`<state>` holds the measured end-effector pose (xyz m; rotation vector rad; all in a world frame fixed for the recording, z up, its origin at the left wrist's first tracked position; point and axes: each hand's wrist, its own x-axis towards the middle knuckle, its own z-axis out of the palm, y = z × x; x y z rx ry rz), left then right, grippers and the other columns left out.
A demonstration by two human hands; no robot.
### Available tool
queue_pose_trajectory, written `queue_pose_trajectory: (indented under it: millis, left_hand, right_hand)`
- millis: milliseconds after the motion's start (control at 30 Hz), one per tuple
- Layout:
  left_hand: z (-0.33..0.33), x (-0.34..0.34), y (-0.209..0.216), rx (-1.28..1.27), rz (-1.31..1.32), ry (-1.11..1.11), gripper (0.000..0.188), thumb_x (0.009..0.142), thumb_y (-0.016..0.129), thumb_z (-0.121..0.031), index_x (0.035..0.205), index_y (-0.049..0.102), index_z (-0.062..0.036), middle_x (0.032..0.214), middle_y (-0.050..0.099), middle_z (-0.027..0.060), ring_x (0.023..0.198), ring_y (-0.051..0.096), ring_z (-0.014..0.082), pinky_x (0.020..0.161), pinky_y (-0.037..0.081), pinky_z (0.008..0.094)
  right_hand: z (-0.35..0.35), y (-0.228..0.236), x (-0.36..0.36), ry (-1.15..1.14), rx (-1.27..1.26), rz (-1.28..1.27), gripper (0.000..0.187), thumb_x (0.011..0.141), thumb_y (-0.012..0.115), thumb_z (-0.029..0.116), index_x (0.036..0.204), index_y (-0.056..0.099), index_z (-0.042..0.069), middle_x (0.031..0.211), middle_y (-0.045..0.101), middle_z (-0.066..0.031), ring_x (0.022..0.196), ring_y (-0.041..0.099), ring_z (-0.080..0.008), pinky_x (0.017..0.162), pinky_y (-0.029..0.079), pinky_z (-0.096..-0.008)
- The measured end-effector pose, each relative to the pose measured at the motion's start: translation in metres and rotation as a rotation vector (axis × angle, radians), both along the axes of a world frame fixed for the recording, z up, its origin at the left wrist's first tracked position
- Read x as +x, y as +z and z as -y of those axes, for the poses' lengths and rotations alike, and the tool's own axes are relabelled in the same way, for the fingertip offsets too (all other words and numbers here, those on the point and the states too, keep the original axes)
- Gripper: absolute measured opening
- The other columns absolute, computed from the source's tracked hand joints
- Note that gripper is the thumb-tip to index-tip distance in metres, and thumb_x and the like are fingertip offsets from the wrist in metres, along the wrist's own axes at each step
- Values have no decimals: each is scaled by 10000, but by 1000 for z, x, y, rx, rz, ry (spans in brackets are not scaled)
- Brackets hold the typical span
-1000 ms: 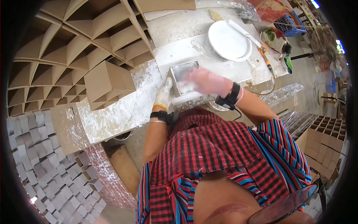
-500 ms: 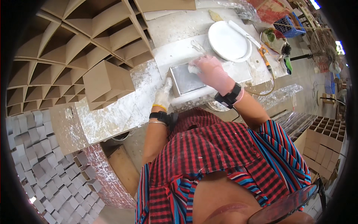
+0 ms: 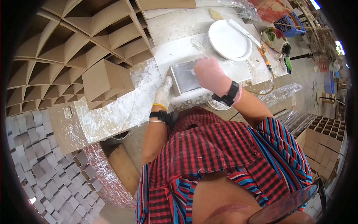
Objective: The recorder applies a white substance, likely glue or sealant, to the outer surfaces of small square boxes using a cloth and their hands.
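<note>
Workbench (image 3: 115, 114): lay white-smeared.
Grey open box (image 3: 175, 86): sat near edge.
Left hand (image 3: 164, 91): braced box's left side; couldn't tell spread.
Right hand (image 3: 210, 74): curled over box, apparently pinching white wad (image 3: 193, 71).
Rubbing: seemed in hand; next called for bracing.

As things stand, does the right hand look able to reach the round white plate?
Probably yes: the plate lies just beyond the right hand, with nothing visible standing between them, though that hand seems busy at the box.

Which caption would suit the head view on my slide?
Left hand against a gray-topped box, right hand over it, with a round white dish beyond.
</note>
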<state>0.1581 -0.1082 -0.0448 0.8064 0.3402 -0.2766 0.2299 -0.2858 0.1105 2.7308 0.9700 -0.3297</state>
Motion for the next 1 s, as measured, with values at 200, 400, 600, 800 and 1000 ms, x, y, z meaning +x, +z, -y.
queue_pose_trajectory:
  millis: [200,400,600,800,1000]
  left_hand:
    - [0,1,-7,27,-80,9,512,962,523,-326,1434,375,-192,1356,471,34,1168,505,242,911,489,434]
    - [1,5,-20,-46,-83,14,568,910,592,-363,1403,405,-153,1339,487,72,1163,517,269,927,493,448]
    - [1,4,-14,-96,-13,26,612,893,612,-352,1384,389,-62,1324,493,112,1198,495,279,1001,447,417]
    - [2,3,-7,-151,41,14,593,902,609,-329,1382,395,-55,1300,516,109,1198,490,267,1005,435,416]
    - [-12,-2,-38,176,-18,-3,602,912,606,-376,1400,415,-80,1276,541,86,1156,516,203,986,437,342]
  right_hand:
    - [29,2,1,-90,426,-454,281,738,572,122,988,659,29,1039,632,-179,995,603,-315,862,466,-405]
    - [11,-25,-8,-19,724,-587,375,741,562,149,1091,638,39,1091,619,-187,1036,579,-350,926,450,-407]
    - [7,-33,-1,79,607,-630,365,756,571,159,1104,641,76,1156,602,-173,1071,562,-344,950,440,-405]
    - [13,-16,5,40,636,-683,379,753,580,127,1127,637,96,1171,602,-167,1099,554,-333,960,437,-391]
    - [8,-17,-13,128,965,-466,432,728,628,94,1159,622,133,1167,595,-143,1124,532,-315,973,415,-415]
